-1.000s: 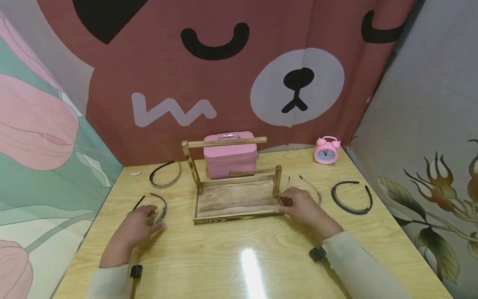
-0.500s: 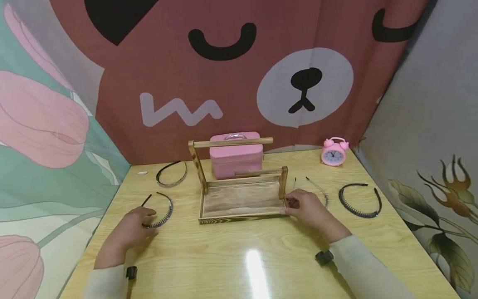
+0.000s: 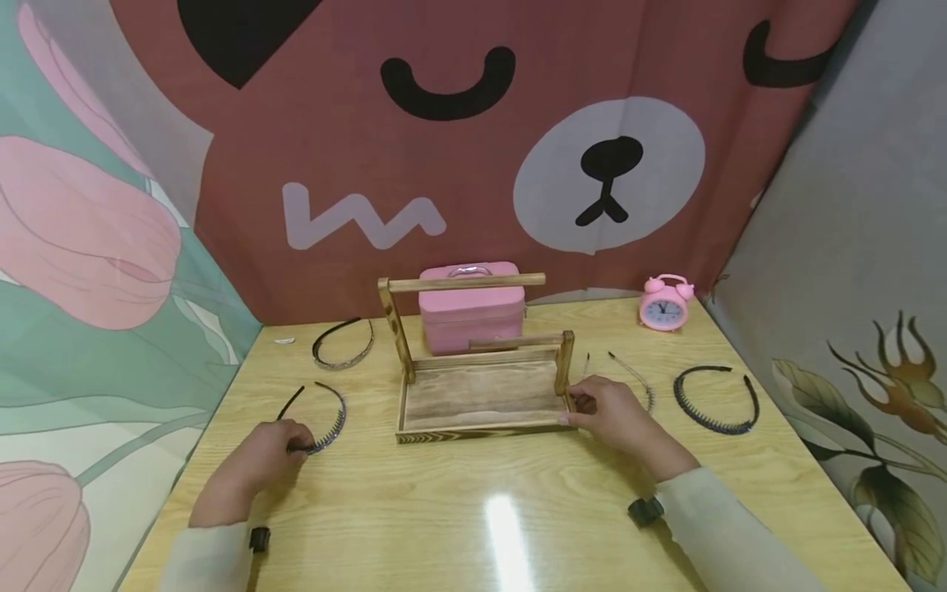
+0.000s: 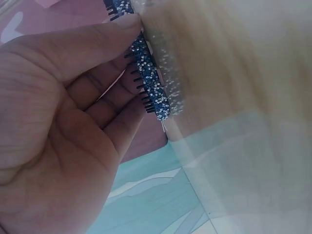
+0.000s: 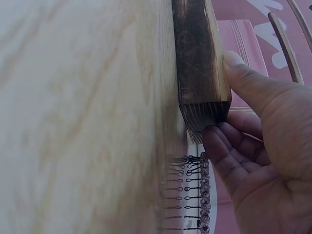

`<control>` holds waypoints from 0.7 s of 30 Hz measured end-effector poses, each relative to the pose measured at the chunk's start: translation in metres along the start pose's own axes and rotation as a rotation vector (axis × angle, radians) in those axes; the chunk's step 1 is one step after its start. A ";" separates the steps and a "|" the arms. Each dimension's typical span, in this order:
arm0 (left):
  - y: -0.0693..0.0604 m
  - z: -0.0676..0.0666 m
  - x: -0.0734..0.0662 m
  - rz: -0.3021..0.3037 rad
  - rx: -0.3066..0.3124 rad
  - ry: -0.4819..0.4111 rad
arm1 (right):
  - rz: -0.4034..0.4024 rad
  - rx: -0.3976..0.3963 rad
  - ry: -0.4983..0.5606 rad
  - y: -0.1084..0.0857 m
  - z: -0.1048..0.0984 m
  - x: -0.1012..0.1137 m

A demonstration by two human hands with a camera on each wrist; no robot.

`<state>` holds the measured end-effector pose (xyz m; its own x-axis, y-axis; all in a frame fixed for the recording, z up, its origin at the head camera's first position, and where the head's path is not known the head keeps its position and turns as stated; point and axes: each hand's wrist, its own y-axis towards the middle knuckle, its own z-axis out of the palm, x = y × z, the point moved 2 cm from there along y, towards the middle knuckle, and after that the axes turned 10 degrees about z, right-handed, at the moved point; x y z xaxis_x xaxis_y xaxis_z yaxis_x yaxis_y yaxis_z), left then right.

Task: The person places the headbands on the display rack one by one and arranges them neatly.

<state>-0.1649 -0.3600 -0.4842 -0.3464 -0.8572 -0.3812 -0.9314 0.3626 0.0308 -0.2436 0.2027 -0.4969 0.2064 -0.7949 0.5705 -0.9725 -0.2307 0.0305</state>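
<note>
My left hand (image 3: 270, 452) pinches the near side of a headband (image 3: 342, 415) at the table's left. In the left wrist view its band is covered in blue and silver glitter (image 4: 148, 73), with a row of black comb teeth along the inner side. My right hand (image 3: 617, 419) grips the right front corner of a shallow wooden tray (image 3: 481, 435). The right wrist view has my thumb on the tray's front board (image 5: 200, 53) and my fingers curled at its end. Two posts rise from the tray, each bearing a wooden bar.
A pink case (image 3: 473, 316) stands behind the tray, and a pink alarm clock (image 3: 664, 312) at the back right. Other headbands lie about: a glittery one (image 3: 348, 362) back left, a thin beaded one (image 3: 632, 370) by my right hand, a dark toothed one (image 3: 699, 419) far right.
My left hand's thumb and fingers have closed on the blue headband, which they hovered over before. My right hand stays at the tray corner. The head view has shifted slightly.
</note>
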 end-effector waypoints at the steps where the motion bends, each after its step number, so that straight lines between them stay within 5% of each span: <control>1: -0.001 0.001 -0.001 0.001 0.008 0.001 | -0.004 0.000 -0.004 0.000 0.000 0.000; 10: -0.002 -0.018 -0.024 0.019 -0.057 -0.138 | -0.015 -0.004 -0.006 0.000 0.000 -0.001; 21: -0.004 -0.036 -0.045 0.050 -0.305 -0.690 | -0.011 0.005 0.000 0.001 0.001 -0.002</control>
<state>-0.1497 -0.3364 -0.4337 -0.3342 -0.3827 -0.8613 -0.9407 0.1919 0.2798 -0.2454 0.2036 -0.4990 0.2175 -0.7923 0.5700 -0.9696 -0.2423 0.0333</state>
